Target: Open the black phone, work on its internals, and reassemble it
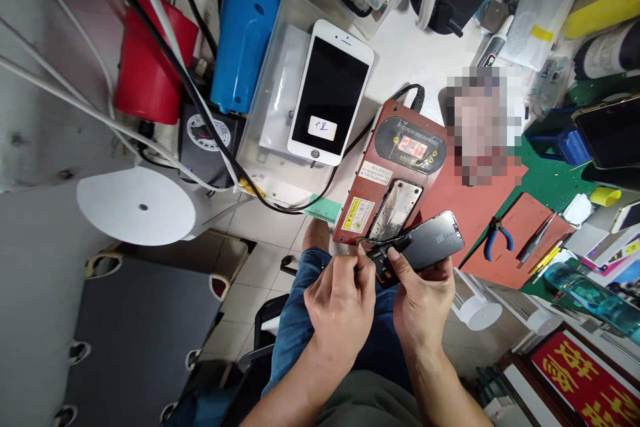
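Note:
My right hand (425, 293) holds a dark phone screen assembly (434, 240), its thumb pressing on the black flex part near the lower left end. At that end my left hand (343, 297) is closed, finger and thumb pinched at a thin black strip along the edge. Just beyond the hands lies a red-brown heating station (395, 167) with a lit display, and a metal phone frame (397, 210) rests on it. A white phone (331, 92) with a small label on its black screen lies on a plastic box to the upper left.
Blue-handled pliers (499, 238) and tweezers lie on a red mat (545, 233) at the right. A blue device (249, 27) and a red container (155, 57) stand at the upper left. Black and white cables cross there. A dark phone (610, 130) is at the far right.

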`<state>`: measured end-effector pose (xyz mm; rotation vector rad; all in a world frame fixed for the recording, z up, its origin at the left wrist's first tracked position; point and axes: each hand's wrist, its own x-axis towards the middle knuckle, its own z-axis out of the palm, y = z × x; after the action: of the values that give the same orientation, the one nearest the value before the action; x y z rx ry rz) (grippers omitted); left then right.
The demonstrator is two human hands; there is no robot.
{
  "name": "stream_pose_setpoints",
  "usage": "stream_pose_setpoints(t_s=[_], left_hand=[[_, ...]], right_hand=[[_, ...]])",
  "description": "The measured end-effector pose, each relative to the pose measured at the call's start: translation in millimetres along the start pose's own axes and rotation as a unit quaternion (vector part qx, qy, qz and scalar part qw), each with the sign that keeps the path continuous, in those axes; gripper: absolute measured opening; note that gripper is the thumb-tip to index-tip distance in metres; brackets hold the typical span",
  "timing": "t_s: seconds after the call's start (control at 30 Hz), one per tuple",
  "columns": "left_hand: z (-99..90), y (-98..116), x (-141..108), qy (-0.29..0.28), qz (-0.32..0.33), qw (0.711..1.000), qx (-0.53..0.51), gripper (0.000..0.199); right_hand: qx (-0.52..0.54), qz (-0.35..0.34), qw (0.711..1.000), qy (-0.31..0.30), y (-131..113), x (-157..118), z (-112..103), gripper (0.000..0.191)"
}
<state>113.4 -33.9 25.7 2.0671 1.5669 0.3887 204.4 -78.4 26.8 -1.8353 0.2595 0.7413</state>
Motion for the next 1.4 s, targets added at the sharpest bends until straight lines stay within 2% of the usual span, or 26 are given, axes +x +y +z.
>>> stream_pose_setpoints(t_s=[0.6, 0.87, 0.97, 1.1, 1.2, 1.4], left_hand=[[-1.9, -4, 3, 0.022, -0.015, 1.000, 0.015, 0.026], [-3.9, -7, 0, 0.021, -0.027, 0.999, 0.017, 0.024], [-6.7, -9, -1, 0.006, -0.029, 1.000, -0.005, 0.023], [-16.1, -12, -2, -0.030, -0.056, 0.997, -0.053, 0.006], [-25.3, -15, -5, -0.070, -0.062, 0.992, -0.080, 0.019], [-34.1, -16, -11, -0.108, -0.050, 0.988, -0.100, 0.025]], right_hand=[[-0.029, -0.009, 1.000, 0.000, 2, -3, -2, 0.048], [-0.022, -0.006, 1.000, -0.014, 1, -5, -2, 0.056], [-0.027, -0.007, 0.999, -0.018, 0, -5, -2, 0.058], [-0.053, -0.004, 0.998, -0.028, -2, -5, -5, 0.065], [-0.062, -0.008, 0.997, -0.036, -1, -6, -6, 0.068], [-0.040, -0.010, 0.998, -0.047, 0, -9, -7, 0.067]])
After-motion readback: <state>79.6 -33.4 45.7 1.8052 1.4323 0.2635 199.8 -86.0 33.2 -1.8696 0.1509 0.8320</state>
